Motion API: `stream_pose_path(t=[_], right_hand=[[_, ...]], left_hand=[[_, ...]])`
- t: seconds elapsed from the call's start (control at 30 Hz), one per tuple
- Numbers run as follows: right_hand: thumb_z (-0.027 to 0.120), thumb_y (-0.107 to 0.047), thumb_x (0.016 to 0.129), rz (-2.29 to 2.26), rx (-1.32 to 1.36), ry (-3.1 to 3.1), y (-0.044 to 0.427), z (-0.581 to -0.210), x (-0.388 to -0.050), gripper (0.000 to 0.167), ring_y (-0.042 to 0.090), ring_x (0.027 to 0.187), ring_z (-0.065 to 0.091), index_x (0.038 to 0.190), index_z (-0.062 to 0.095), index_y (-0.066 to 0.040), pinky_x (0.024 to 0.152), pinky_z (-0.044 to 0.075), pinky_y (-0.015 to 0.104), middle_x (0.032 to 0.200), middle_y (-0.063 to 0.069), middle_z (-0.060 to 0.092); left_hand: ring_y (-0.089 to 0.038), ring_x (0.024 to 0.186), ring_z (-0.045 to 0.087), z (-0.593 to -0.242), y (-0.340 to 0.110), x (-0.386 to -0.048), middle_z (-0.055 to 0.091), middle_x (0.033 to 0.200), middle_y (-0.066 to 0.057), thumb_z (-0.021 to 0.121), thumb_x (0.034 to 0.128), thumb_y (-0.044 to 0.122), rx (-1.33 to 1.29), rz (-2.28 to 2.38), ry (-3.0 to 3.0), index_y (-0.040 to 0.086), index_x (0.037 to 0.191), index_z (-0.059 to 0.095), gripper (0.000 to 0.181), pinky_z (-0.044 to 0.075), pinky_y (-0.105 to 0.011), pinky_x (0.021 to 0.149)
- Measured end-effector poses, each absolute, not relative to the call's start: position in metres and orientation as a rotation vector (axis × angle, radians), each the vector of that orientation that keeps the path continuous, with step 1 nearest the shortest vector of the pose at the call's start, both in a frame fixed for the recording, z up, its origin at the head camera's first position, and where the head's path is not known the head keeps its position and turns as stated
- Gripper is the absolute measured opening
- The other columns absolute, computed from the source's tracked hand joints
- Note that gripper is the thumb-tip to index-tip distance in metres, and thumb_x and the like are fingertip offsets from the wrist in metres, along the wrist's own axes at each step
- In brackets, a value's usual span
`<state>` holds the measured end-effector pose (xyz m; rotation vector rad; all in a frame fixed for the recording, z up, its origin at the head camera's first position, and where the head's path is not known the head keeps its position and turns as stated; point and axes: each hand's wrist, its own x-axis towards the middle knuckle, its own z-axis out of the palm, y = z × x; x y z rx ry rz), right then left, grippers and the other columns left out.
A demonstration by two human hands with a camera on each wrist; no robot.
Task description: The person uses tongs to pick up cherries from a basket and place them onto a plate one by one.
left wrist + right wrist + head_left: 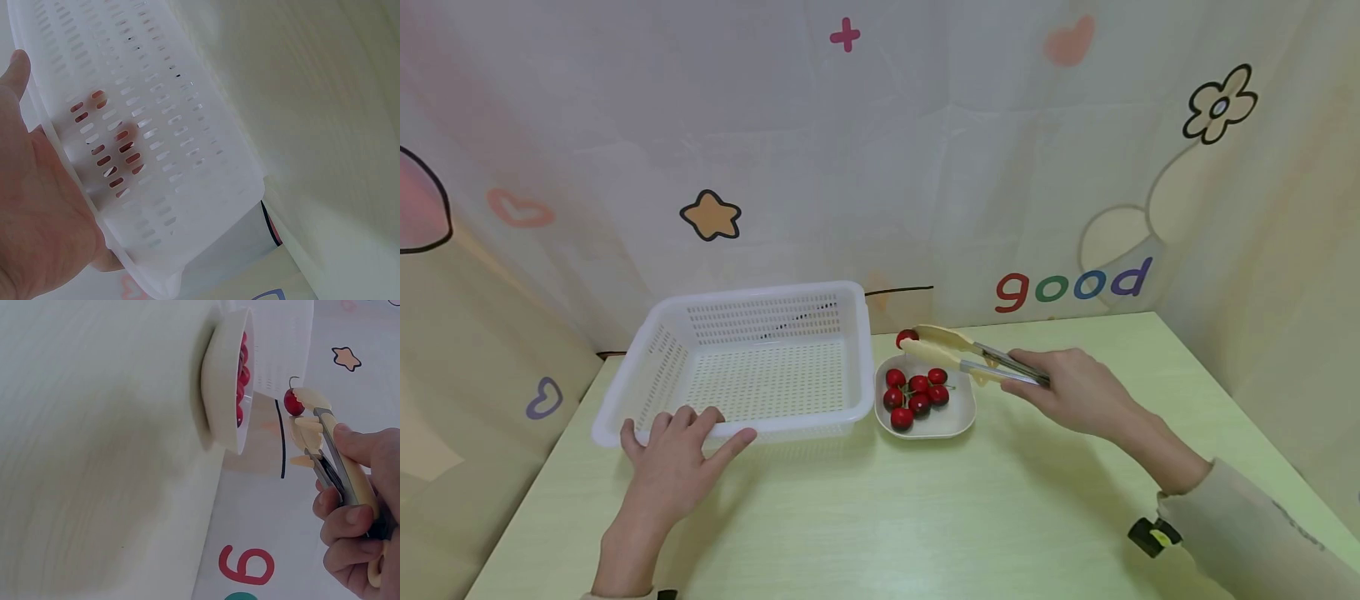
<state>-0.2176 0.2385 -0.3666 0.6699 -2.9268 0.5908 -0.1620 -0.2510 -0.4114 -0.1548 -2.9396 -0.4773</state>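
In the head view my left hand (672,473) holds the near rim of a white slotted plastic basket (865,354). Through the slots in the left wrist view, its fingers show on the basket's inner side. My right hand (1078,393) grips a pair of tongs (942,354) with metal arms and cream tips. Between those tips is a red cherry (293,402), its stem sticking up in the right wrist view. It hangs above the back of a small white bowl (951,423), where several more cherries (919,406) lie.
The basket stands left of the bowl on a pale green table (880,533). Behind the table hangs a printed curtain (865,167), and its folds run down both sides. A black and yellow wrist strap (1154,536) shows by the right sleeve.
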Motion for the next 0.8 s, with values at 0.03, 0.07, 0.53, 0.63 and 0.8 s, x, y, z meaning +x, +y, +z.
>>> stream_pose_path(t=[0.03,0.07,0.53,0.63,0.8], right_hand=[[0.067,-0.046,0.100,0.589,0.668,-2.929,0.240,-0.368,-0.217,0.058,0.011,0.059,0.045,0.137,0.064,-0.001,0.052,0.034,0.031,0.075,-0.006,0.057],[0.067,-0.045,0.100,0.587,0.668,-2.930,0.240,-0.369,-0.217,0.058,0.011,0.059,0.045,0.137,0.064,-0.001,0.052,0.034,0.031,0.074,-0.006,0.056],[0.070,-0.039,0.098,0.586,0.671,-2.965,0.244,-0.386,-0.214,0.053,0.010,0.058,0.045,0.134,0.065,0.001,0.050,0.033,0.030,0.078,-0.004,0.059],[0.070,-0.041,0.098,0.573,0.658,-2.979,0.243,-0.388,-0.215,0.054,0.011,0.058,0.045,0.134,0.066,-0.001,0.049,0.033,0.029,0.079,-0.004,0.059],[0.071,-0.042,0.097,0.559,0.651,-3.001,0.242,-0.390,-0.215,0.056,0.012,0.062,0.048,0.134,0.066,-0.001,0.050,0.032,0.029,0.087,-0.001,0.065]], left_hand=[[-0.048,0.111,0.049,-0.411,-0.251,-0.162,0.060,0.107,-0.011,0.051,0.0971,0.070,-0.155,-0.478,-2.938,0.012,0.119,0.067,0.064,-0.004,-0.083,0.101],[-0.049,0.111,0.049,-0.411,-0.251,-0.162,0.060,0.107,-0.011,0.051,0.0972,0.070,-0.155,-0.480,-2.937,0.012,0.119,0.067,0.064,-0.004,-0.083,0.101],[-0.048,0.111,0.049,-0.412,-0.252,-0.162,0.060,0.107,-0.011,0.052,0.0970,0.070,-0.158,-0.483,-2.932,0.012,0.118,0.067,0.063,-0.004,-0.084,0.101],[-0.048,0.110,0.049,-0.412,-0.252,-0.162,0.060,0.107,-0.011,0.052,0.0969,0.070,-0.157,-0.481,-2.931,0.013,0.118,0.067,0.063,-0.004,-0.084,0.101],[-0.048,0.110,0.050,-0.412,-0.251,-0.162,0.061,0.107,-0.012,0.052,0.0970,0.070,-0.157,-0.473,-2.931,0.012,0.118,0.067,0.063,-0.003,-0.084,0.101]])
